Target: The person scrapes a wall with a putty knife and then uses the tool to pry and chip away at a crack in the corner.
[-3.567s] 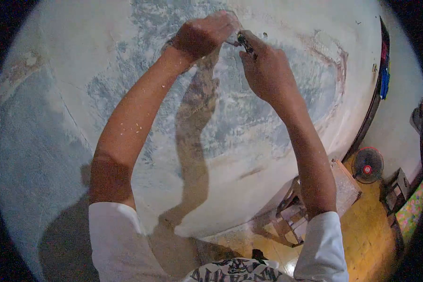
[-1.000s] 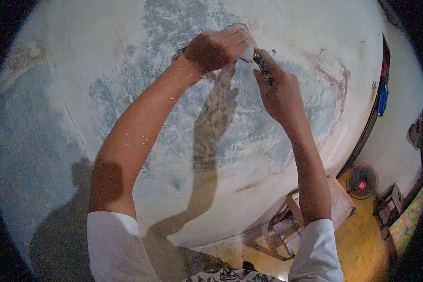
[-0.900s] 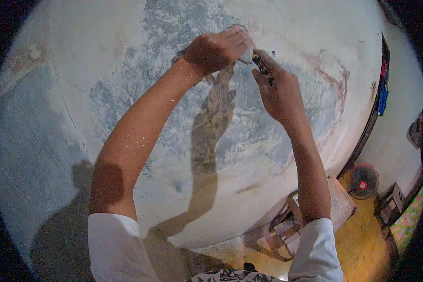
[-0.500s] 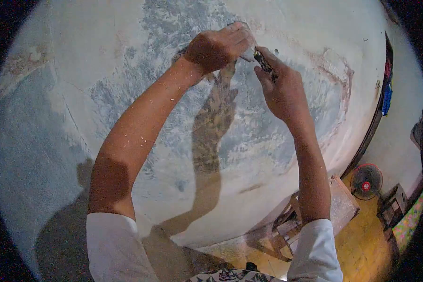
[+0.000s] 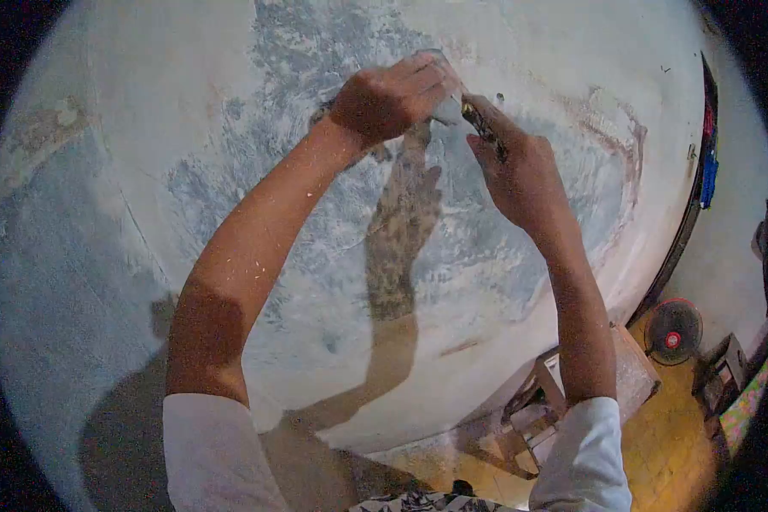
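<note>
Across most of our view spreads the wall [image 5: 171, 85], pale around a rough grey patch [image 5: 478, 213]; at its right lies a reddish, broken edge [image 5: 637, 149], where loose plaster could come away if a corner caught it. Below, on the yellow floor [image 5: 670, 435], a fan [image 5: 673, 331] stands near some wooden furniture [image 5: 627, 367]; dust could reach both, we think, and grit underfoot could make us slip.

Our forearm shadow [image 5: 392, 273] falls over the patch, and shade near the hands might hide a ridge from us. Both arms are raised, so tiredness could spoil our aim. Our right hand [image 5: 520, 166] is closed round the dark handle [image 5: 486, 132] of a flat tool, up at the top of the patch, its blade [image 5: 446, 111] against or very near the wall; we cannot tell which. Our left hand [image 5: 388, 98] has its fingers bent over the blade, though whether they pinch or only press we cannot tell. Bare fingertips sit so close that a sudden skid could nick them, and too steep a tilt could gouge the surface. Smallest of all, pale flecks [image 5: 256, 275] dot our left forearm; such bits, dropping from overhead, could get in our eyes
</note>
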The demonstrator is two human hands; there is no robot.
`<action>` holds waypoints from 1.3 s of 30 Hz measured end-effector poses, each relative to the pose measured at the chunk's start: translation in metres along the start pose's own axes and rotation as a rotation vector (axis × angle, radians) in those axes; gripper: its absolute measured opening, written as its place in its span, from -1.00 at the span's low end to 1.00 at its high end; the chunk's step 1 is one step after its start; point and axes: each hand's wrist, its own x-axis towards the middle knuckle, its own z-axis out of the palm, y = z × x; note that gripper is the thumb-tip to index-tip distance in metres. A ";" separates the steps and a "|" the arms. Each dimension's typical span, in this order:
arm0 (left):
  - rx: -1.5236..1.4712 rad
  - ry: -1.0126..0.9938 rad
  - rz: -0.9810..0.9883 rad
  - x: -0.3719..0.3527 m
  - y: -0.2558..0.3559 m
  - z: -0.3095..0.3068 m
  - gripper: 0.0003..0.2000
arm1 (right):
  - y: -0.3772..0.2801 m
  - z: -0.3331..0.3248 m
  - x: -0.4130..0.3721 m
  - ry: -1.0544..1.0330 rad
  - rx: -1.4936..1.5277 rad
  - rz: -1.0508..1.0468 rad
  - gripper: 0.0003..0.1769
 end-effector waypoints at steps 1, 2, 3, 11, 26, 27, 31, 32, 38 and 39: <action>0.006 -0.007 -0.006 0.000 0.000 0.000 -0.78 | 0.004 -0.001 0.002 -0.006 -0.009 -0.014 -0.52; 0.004 -0.018 -0.013 0.000 0.002 0.000 -0.78 | 0.007 -0.002 0.001 -0.015 -0.016 -0.020 -0.52; -0.002 -0.005 -0.017 0.002 0.004 -0.002 -0.78 | 0.006 -0.004 0.001 -0.018 -0.032 -0.023 -0.53; -0.025 -0.199 -0.164 -0.013 0.000 0.011 -0.62 | 0.007 -0.011 0.015 -0.072 -0.245 -0.085 -0.59; 0.052 -0.149 0.016 0.014 0.013 -0.003 -0.66 | 0.041 -0.035 0.011 -0.154 -0.316 -0.186 -0.51; 0.066 -0.139 0.026 0.014 0.017 0.000 -0.66 | 0.040 -0.037 0.012 -0.170 -0.321 -0.182 -0.50; 0.048 -0.181 -0.065 0.008 0.016 0.001 -0.54 | 0.034 -0.039 0.021 -0.163 -0.330 -0.201 -0.47; 0.091 -0.158 -0.044 0.011 0.015 0.001 -0.60 | 0.035 -0.036 0.021 -0.147 -0.326 -0.210 -0.47; 0.124 -0.102 0.004 0.011 0.014 0.007 -0.63 | 0.048 -0.037 0.020 -0.159 -0.263 -0.214 -0.51; 0.124 -0.094 0.001 0.011 0.013 0.008 -0.63 | 0.047 -0.036 0.022 -0.151 -0.256 -0.213 -0.51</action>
